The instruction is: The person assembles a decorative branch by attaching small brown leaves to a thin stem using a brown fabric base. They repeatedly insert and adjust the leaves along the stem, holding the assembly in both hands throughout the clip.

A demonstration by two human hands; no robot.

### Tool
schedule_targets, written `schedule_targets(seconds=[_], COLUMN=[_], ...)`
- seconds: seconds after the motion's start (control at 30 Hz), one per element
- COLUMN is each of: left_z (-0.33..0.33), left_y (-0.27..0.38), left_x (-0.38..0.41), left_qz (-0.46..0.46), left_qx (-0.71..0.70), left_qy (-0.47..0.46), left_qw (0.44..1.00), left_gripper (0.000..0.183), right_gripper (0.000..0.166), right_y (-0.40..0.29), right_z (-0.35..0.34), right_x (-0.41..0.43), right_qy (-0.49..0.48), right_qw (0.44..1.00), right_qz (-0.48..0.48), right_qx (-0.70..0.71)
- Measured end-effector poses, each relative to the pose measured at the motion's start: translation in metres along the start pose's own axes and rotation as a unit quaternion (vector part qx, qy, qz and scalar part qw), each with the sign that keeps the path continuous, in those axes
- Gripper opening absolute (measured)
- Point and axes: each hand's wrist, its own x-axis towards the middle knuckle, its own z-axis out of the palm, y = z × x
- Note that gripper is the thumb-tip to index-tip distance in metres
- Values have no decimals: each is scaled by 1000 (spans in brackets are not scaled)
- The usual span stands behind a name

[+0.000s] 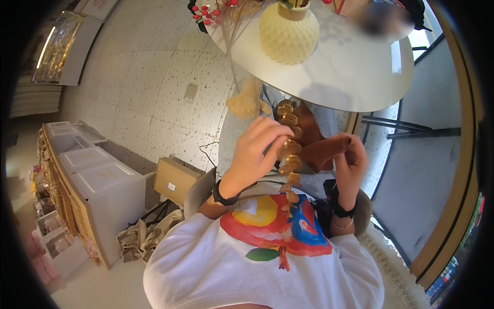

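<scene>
Above my lap, my left hand (254,148) pinches a decorative branch (290,167) with rounded golden-brown leaves, its thumb and fingers closed around the upper part. The branch runs lengthwise toward my chest, and its thin tip lies in front of my painted T-shirt. My right hand (352,164) grips a corner of a rust-brown cloth (324,152) between thumb and fingers. The cloth stretches leftward beside the leaves, partly behind them, and more of it hangs over my lap. A tan plush toy (249,102) is just beyond my left hand.
A glossy white table (347,77) curves ahead, bearing a ribbed cream vase (289,33). Dried stems with red berries (206,15) overhang its left edge. At left stand a cardboard box (175,179), white storage bins (102,174) and a crumpled beige bag (148,235). A wood-framed window (463,127) borders the right.
</scene>
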Motion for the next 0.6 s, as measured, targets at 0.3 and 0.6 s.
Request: schedule_targets(seconds=[0.3, 0.6], left_z=[7, 2], left_y=[-5, -12], left_x=[1, -7], left_qz=[35, -14], left_qx=[-23, -90], left_qy=[-46, -23], left_qw=[998, 996], left_gripper=[20, 22], right_gripper=[40, 41], right_y=[-13, -10], right_z=[24, 31], right_x=[2, 7], right_qy=[-156, -213], right_qw=[987, 973], right_qz=[47, 61], right_qx=[0, -58])
